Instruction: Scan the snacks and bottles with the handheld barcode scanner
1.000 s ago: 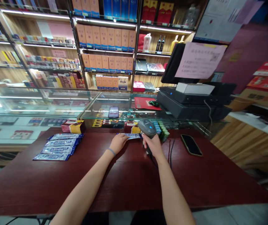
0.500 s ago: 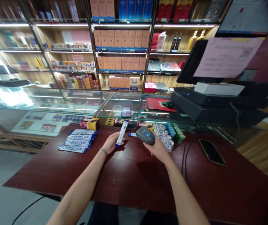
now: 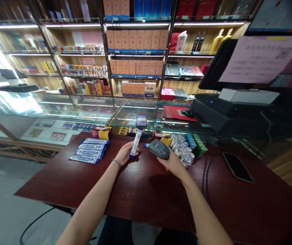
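- Dark red-brown wooden table (image 3: 141, 190): both forearms reach out over it; its near stretch carries nothing in view.
- Left hand (image 3: 124, 154): fingers wrapped round the lower end of a narrow blue-and-white foil sachet (image 3: 135, 143), held upright and a little tilted above the table. Grip is low on the strip, so the top could flop or twist away from the reader.
- Right hand (image 3: 173, 162): clasped on the grip of a dark grey handheld barcode scanner (image 3: 158, 149), its head turned toward the sachet and near it, not touching. Risk: glossy foil may glare or crease across the code, giving a misread.
- Black cable (image 3: 206, 173) trails on the table right of the scanner hand; a wide swing of the wrist could tug it or drag it into the cans.
- Cluster of small silver, blue and green cans (image 3: 189, 149) stands just beside the right hand. A backward elbow or wrist move could knock them over.
- Black smartphone (image 3: 238, 167) lies flat further right, well apart from both hands.
- Fanned row of blue-and-white sachets (image 3: 90, 151) lies to the left; the held one could be mixed back in with them.
- Glass display counter (image 3: 84, 109) runs along the table's far edge, with stocked shelves behind it.
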Available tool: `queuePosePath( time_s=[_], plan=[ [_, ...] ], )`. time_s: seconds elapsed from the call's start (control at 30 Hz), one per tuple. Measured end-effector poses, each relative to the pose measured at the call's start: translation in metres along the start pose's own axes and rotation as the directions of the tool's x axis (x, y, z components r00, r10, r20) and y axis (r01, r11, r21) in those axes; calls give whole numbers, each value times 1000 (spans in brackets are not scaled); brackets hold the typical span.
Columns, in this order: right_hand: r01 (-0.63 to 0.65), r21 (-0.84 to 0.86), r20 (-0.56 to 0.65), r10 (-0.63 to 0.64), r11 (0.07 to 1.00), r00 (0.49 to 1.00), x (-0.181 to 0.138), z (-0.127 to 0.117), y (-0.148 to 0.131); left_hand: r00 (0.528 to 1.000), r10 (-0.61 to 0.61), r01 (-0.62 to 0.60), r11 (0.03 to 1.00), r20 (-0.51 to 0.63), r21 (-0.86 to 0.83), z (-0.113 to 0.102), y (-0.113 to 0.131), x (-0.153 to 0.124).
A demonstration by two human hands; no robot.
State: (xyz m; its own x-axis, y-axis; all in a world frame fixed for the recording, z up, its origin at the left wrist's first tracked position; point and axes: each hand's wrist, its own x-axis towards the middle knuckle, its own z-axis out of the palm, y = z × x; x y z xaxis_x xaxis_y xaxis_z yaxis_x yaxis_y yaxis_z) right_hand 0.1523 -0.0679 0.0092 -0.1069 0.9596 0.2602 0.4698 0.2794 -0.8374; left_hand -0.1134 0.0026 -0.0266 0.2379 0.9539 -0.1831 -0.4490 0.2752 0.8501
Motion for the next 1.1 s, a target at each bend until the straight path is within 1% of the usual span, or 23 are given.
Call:
queuePosePath(
  time_s=[0.07,0.13,0.23,0.3,0.37,0.43,0.47,0.53,0.6,0.63,0.7,0.73,0.77,0.83,0.9,0.97,1.03,1.1],
  plan=[
    [3,32,-18,-2,999,1000,0,2,0,1000,13,-13,1000,9,3,-1,-1,2],
    [2,57,-25,-1,998,1000,0,4,0,998,57,-57,998,16,9,-2,2,4],
    [-18,82,-18,20,996,1000,-2,9,-1,984,178,-177,984,-30,9,-5,19,6],
    [-39,89,-6,39,995,999,-3,11,-1,954,287,-284,958,-83,41,-11,35,5],
    [-55,81,26,53,995,998,-3,12,-2,897,423,-405,903,-130,145,-22,53,0],
    [-56,55,50,53,997,997,-4,13,-3,813,555,-490,815,-174,311,-38,69,-8],
    [-42,47,52,40,998,998,-4,14,-5,771,609,-508,764,-186,399,-48,76,-15],
    [-9,38,51,8,999,999,-4,18,-8,704,689,-506,657,-173,559,-70,87,-30],
    [17,29,68,-19,999,998,-5,24,-13,666,739,-480,524,-97,703,-95,97,-48],
    [22,26,79,-25,999,997,-6,27,-15,652,757,-452,432,-41,780,-107,101,-57],
    [22,27,108,-25,999,994,-7,34,-18,652,754,-374,224,83,900,-132,109,-77],
    [18,27,119,-21,999,993,-7,37,-20,664,735,-341,133,138,931,-143,112,-87],
    [14,27,128,-17,1000,992,-8,40,-21,678,712,-316,57,183,947,-154,115,-96],
    [9,22,154,-12,1000,988,-9,45,-23,716,654,-275,-58,245,960,-175,118,-111],
    [9,15,172,-12,1000,985,-10,49,-24,756,595,-234,-143,273,962,-193,120,-122],
    [7,7,172,-9,1000,985,-10,51,-26,793,537,-209,-207,290,956,-206,119,-128],
    [6,-3,174,-5,1000,985,-10,53,-27,820,482,-213,-241,308,947,-216,118,-131],
    [5,-16,197,-2,1000,980,-10,54,-27,839,440,-231,-247,321,941,-223,116,-132]
  ],
)
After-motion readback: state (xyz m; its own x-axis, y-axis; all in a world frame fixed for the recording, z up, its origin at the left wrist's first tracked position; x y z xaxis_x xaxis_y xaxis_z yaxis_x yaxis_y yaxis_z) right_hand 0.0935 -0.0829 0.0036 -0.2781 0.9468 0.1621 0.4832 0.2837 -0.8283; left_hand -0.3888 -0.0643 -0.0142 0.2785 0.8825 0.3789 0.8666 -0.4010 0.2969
